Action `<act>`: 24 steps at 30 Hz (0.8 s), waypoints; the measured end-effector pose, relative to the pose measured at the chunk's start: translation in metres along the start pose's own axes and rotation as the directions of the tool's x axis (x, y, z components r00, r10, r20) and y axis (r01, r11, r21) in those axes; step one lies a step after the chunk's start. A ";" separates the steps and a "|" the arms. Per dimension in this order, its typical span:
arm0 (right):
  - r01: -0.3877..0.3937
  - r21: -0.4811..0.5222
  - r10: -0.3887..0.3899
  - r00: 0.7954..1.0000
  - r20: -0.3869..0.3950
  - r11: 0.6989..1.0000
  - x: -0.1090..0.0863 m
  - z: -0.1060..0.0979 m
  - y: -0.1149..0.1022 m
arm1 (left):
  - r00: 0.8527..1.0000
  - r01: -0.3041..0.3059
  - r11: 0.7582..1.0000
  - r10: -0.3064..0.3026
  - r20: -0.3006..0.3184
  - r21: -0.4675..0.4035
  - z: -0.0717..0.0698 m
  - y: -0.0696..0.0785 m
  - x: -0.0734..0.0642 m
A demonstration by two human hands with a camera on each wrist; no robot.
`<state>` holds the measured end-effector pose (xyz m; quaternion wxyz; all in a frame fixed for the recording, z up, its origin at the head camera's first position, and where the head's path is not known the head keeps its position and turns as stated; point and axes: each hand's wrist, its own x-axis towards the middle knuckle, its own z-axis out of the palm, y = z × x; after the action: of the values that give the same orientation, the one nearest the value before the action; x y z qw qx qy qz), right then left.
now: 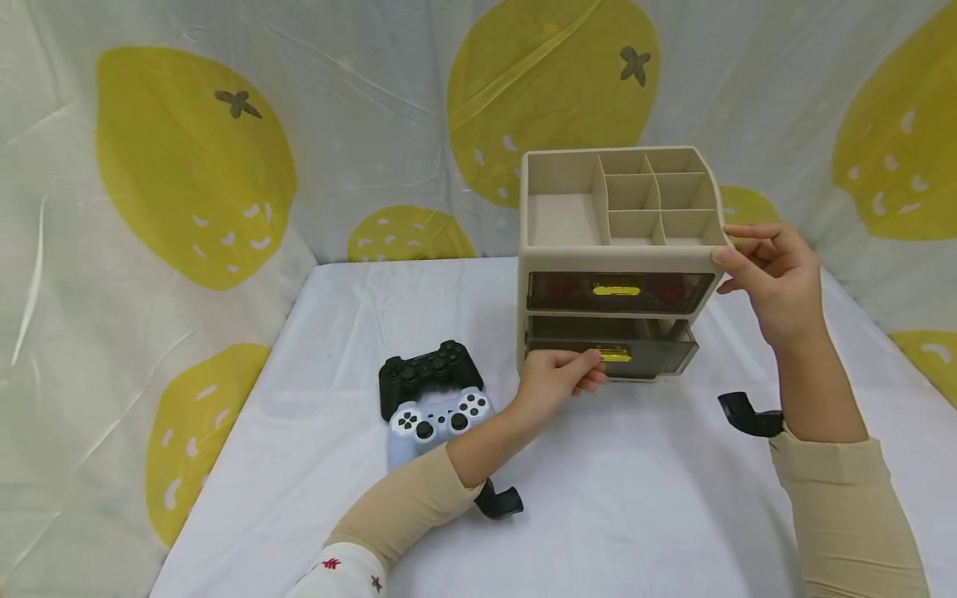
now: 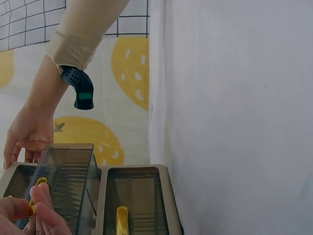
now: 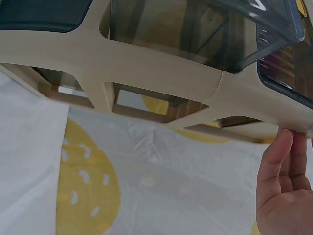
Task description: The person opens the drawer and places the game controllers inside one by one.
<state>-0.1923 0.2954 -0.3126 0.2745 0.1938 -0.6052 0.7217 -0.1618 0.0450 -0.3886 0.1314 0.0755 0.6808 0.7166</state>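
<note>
A beige sleeve (image 1: 845,515) lies nearest the camera; beyond it, drawer organizer (image 1: 620,259) with middle drawer (image 1: 661,357) partly out.
Organizer stands on the white-covered table (image 1: 613,515), beyond and right of a black controller (image 1: 429,374) and a light blue controller (image 1: 441,411). Left hand (image 1: 553,379): thumb and fingers pinch the drawer's gold handle (image 1: 618,355). Right hand (image 1: 781,282): thumb at the front, fingers curled at the side, gripping the unit's upper right edge. Handling, as judged: stiff moulded plastic, probably light, smooth and somewhat slippery; the tinted drawer front seems likeliest to scratch or crack. The handle is the proper hold for the drawer; the solid upper edge suits steadying, since a light body may slide or tip.
</note>
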 end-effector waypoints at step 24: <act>0.014 0.027 -0.014 1.000 0.021 1.000 0.001 0.000 0.000 | 0.997 0.022 1.000 -0.023 0.067 0.017 -0.002 -0.002 -0.037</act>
<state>-0.1927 0.2956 -0.3119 0.2705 0.2091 -0.5968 0.7259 -0.1270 0.0326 -0.3879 0.1617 0.0929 0.6826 0.7066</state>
